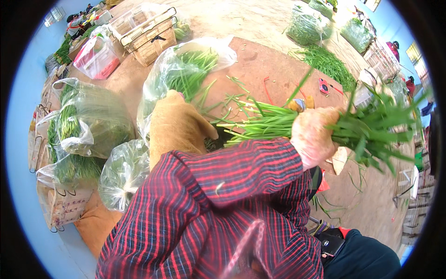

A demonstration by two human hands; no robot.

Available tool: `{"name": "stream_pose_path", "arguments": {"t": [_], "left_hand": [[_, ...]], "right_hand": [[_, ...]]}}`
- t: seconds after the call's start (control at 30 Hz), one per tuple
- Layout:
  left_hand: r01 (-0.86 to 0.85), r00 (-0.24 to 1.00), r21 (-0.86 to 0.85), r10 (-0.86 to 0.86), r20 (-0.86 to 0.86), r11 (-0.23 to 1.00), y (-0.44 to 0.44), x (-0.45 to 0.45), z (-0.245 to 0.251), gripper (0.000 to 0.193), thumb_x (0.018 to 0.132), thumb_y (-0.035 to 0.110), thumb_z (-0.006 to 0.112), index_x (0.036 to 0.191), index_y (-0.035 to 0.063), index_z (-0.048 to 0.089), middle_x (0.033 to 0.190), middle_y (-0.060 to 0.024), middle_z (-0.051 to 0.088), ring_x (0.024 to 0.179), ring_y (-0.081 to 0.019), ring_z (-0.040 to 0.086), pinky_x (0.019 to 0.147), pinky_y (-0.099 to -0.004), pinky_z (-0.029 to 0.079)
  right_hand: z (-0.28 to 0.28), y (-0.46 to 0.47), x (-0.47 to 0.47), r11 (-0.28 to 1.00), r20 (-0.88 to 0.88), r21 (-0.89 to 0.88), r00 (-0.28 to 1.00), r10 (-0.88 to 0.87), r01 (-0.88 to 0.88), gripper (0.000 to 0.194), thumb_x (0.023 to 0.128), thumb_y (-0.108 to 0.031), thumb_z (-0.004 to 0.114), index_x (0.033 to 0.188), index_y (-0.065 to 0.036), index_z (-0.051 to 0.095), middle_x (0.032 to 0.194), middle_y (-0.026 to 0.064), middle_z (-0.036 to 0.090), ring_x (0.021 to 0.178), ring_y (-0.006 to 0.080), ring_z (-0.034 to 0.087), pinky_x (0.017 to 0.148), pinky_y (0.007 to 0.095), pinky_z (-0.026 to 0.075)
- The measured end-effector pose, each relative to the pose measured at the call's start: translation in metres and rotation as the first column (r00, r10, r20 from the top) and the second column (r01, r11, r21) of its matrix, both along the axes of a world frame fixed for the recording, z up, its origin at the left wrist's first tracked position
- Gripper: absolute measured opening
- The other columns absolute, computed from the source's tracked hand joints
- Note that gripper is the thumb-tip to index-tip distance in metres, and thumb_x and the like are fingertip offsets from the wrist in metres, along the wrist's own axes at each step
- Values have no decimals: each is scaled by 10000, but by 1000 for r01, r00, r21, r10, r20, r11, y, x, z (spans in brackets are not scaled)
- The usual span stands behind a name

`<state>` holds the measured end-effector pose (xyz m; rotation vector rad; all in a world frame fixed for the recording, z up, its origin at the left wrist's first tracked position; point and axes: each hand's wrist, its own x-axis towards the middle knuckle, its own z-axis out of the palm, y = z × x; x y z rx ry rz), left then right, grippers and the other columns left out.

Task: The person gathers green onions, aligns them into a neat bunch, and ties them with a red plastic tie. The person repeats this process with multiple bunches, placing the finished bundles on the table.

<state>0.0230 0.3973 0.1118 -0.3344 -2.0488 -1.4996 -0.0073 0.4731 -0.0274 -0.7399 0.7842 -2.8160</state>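
Note:
My left hand (pixel 313 136), at the end of a red-and-navy striped sleeve, is closed around a bunch of Chinese chives (pixel 268 120). The cut pale ends point left and the blurred leaf tips fan out right. Just beyond the bunch, fingertips with yellowish wrapping (pixel 302 104) show; they seem to be of my right hand, the rest of which is hidden. Past my left elbow, a tan cloth-covered form (pixel 179 123) stands against a clear plastic bag (pixel 156 75) that lies open with more chives (pixel 191 71) inside. Loose stalks lie on the brown board (pixel 254 66).
Filled plastic bags (pixel 97 118) crowd the left, beside a knotted bag (pixel 123 174). Wicker-patterned crates (pixel 150 38) and a red-and-white container (pixel 97 57) stand behind. A chive heap (pixel 324 64) lies on the floor beyond the board, which bears a small red object (pixel 323 86). Other people are far off.

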Motion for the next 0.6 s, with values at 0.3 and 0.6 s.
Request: {"name": "stream_pose_path", "arguments": {"t": [0.3, 0.6], "left_hand": [[246, 955, -395, -290, -56, 885, 25, 11, 14, 873, 699, 232, 777, 1441, -3, 379, 1391, -222, 462, 1329, -394, 426, 1109, -489, 351], [856, 454, 76, -812, 366, 512, -152, 75, 17, 575, 830, 228, 750, 1318, -15, 569, 1221, -177, 654, 1170, -295, 627, 1001, -396, 495]], "right_hand": [[10, 34, -5, 981, -33, -176, 997, 73, -78, 756, 802, -169, 732, 1476, -98, 395, 1384, 112, 571, 1368, 306, 441, 1127, 553, 353], [6, 37, -21, 941, -81, -326, 994, 71, -93, 724, 864, -97, 666, 1518, -115, 356, 1406, 82, 576, 1431, 299, 396, 1184, 584, 296]]}}
